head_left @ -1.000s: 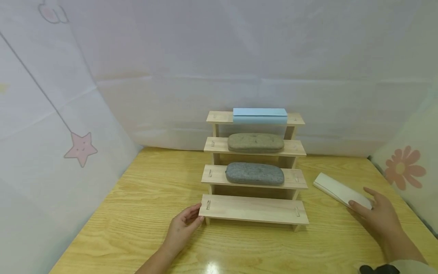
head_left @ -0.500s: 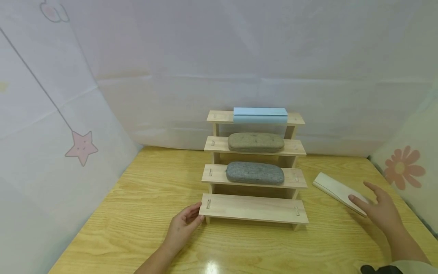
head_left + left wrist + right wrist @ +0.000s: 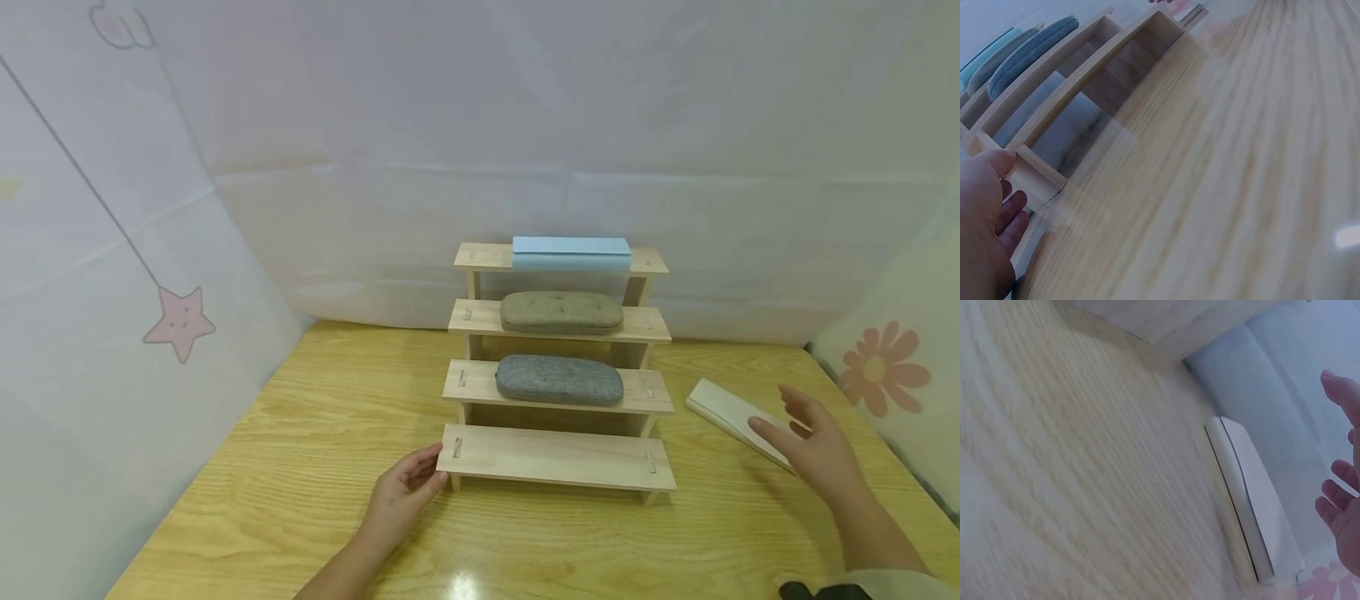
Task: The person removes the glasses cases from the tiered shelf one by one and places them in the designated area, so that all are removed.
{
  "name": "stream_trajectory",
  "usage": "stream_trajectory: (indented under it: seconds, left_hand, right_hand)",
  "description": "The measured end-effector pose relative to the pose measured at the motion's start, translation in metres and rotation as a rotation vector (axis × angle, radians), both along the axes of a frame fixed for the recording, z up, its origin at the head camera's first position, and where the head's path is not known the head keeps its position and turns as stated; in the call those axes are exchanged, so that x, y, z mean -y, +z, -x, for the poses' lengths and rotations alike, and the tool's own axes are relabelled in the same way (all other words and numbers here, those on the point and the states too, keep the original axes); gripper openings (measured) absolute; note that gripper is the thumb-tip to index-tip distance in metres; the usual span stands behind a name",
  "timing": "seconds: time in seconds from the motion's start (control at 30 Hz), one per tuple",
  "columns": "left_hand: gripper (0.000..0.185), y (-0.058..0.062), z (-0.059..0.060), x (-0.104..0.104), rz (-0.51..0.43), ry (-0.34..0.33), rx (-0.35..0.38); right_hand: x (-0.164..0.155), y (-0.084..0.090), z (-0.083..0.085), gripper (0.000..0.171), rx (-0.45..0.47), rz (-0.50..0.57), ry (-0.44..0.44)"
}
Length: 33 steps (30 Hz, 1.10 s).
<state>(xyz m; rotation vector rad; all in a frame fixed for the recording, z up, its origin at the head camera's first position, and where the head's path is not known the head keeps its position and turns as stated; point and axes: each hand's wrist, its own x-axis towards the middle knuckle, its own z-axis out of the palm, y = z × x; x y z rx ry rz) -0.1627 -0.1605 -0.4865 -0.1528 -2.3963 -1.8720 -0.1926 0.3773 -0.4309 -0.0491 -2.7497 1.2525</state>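
Note:
My left hand (image 3: pixel 399 498) holds the left end of the lowest step of a stepped wooden display stand (image 3: pixel 558 457). In the left wrist view its thumb lies at the corner of that step. On the steps above rest a grey fabric glasses case (image 3: pixel 558 380), an olive-brown glasses case (image 3: pixel 561 312) and a light blue folding case (image 3: pixel 571 254) at the top. My right hand (image 3: pixel 821 446) is raised over the near end of a cream case (image 3: pixel 727 410) lying slantwise on the table. Its fingers are spread and apart from the case in the right wrist view (image 3: pixel 1260 506).
The wood-grain table (image 3: pixel 337 417) extends around the stand. A pale cloth backdrop (image 3: pixel 375 225) hangs behind and along both sides, printed with a pink star (image 3: pixel 180 323) and a flower (image 3: pixel 887 369).
My right hand has let go of the cream case, lifted off it and moved slightly left. The left hand and the stand have stayed put.

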Motion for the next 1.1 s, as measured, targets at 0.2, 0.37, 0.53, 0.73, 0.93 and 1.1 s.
stream_trajectory:
  seconds: [0.2,0.37,0.53,0.73,0.93,1.1]
  left_hand:
    - [0.040,0.000,0.000,0.000,-0.002,-0.001,-0.002]
    - [0.040,-0.001,0.000,0.000,-0.010,-0.001,0.006]
    - [0.040,-0.002,0.000,0.000,-0.011,-0.002,0.002]
    - [0.040,-0.002,0.000,0.000,0.008,0.007,0.009]
    - [0.040,-0.001,0.000,0.000,0.020,0.014,0.020]
    - [0.041,-0.002,0.001,0.000,0.017,0.016,0.016]
  right_hand:
    - [0.014,0.002,0.002,0.080,-0.100,0.025,0.015]
    - [0.026,0.006,0.004,0.077,-0.117,0.068,0.043]
    - [0.037,0.008,0.004,0.072,-0.181,0.114,0.075]
    - [0.053,0.013,0.005,0.067,-0.238,0.160,0.119]
    - [0.070,0.021,0.006,0.064,-0.269,0.189,0.170]
    - [0.084,0.027,0.008,0.063,-0.272,0.212,0.195]
